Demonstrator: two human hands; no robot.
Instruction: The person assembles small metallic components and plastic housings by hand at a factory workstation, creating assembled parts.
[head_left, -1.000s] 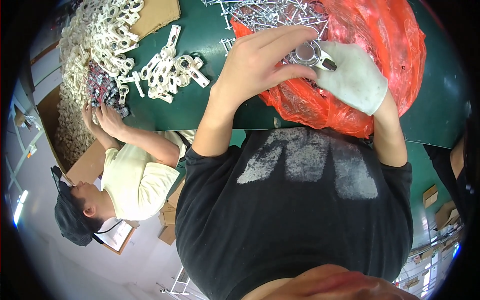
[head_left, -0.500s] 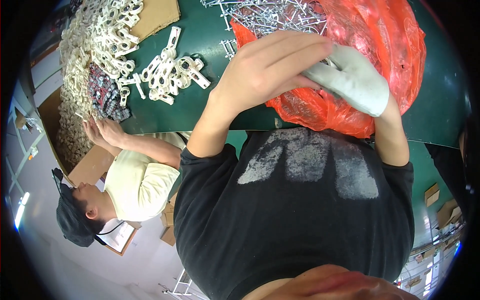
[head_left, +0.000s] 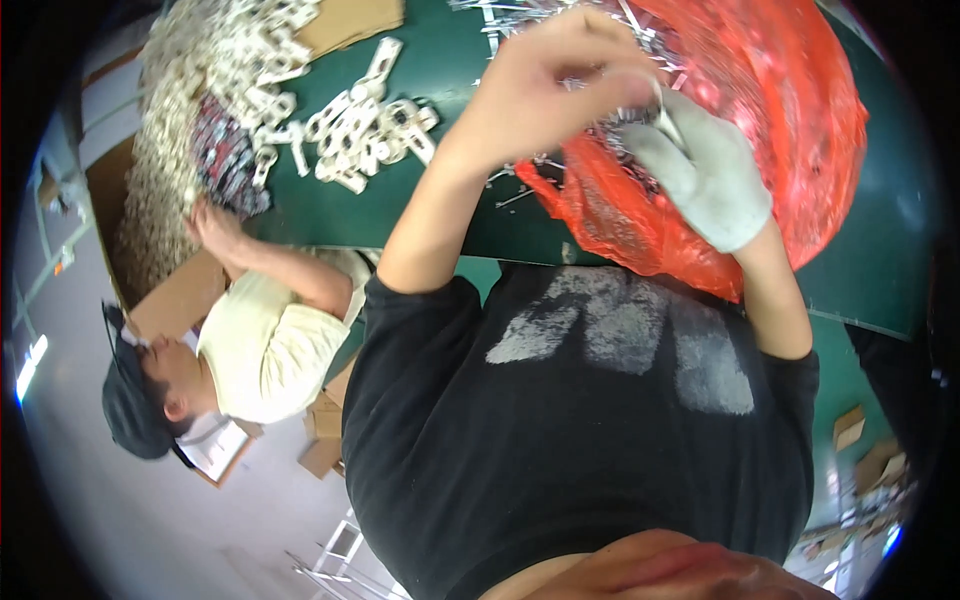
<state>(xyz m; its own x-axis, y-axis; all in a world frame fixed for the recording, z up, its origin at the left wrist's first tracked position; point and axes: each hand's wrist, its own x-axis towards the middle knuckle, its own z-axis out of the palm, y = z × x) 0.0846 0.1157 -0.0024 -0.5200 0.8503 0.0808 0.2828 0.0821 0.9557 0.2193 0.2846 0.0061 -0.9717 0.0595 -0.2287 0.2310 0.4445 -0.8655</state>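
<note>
My bare left hand [head_left: 560, 95] is above the red plastic bag [head_left: 820, 130], its fingers curled in and blurred. Its fingertips meet my right hand [head_left: 705, 175], which wears a pale glove and has its thumb and fingers closed. A thin, light metallic piece [head_left: 668, 122] shows between the two hands, too small and smeared to name. Silver metal rods with heads, like long bolts [head_left: 510, 18], lie loose behind and below my left hand, partly hidden by it. The bag's crumpled edge spreads under my right wrist.
White plastic parts with round holes [head_left: 365, 135] lie left on the green table [head_left: 340, 220]. Beyond them rise a large heap of similar parts [head_left: 175, 130], a dark bundle of small pieces [head_left: 228, 150] and cardboard [head_left: 350, 25]. A co-worker in a cap [head_left: 140, 385] reaches toward the heap.
My left hand's outstretched fingers have curled, and the hand has lifted off the glove's back slightly. My gloved hand has turned, showing its thumb. The whole view has shifted a little.
</note>
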